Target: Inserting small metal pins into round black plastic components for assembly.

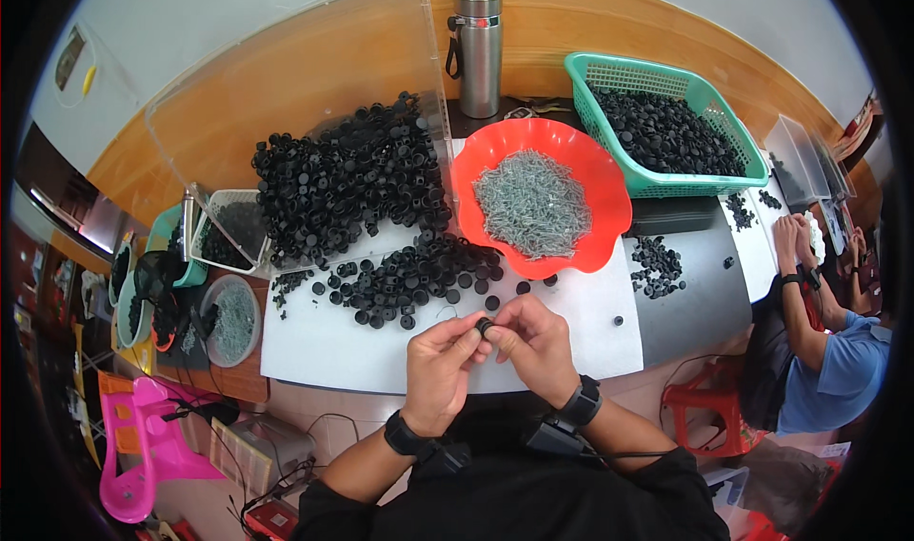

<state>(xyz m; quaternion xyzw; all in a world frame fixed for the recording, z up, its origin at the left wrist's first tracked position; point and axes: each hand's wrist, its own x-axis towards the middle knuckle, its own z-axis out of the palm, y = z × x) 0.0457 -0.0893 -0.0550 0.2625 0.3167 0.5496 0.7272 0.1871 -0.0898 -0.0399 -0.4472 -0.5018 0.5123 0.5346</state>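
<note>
Over the front part of the white sheet (305, 350), both my hands meet on a small round black plastic cap (485, 325). My left hand (440, 365) pinches it between thumb and fingertips from the left. From the right, the thumb and fingers of my right hand (535, 346) close on the same piece, and the fingers hide part of it. Just beyond my hands lie loose black caps (409, 279), spread in front of a tilted clear plastic bin (286, 74) full of similar black parts (347, 174).
A red scalloped bowl (609, 222) holds small silvery metal pieces (533, 203). Behind it stand a steel flask (479, 60) and a green basket (666, 187) of black parts. Small black pieces (655, 270) lie right. A co-worker in a blue shirt (838, 374) sits far right.
</note>
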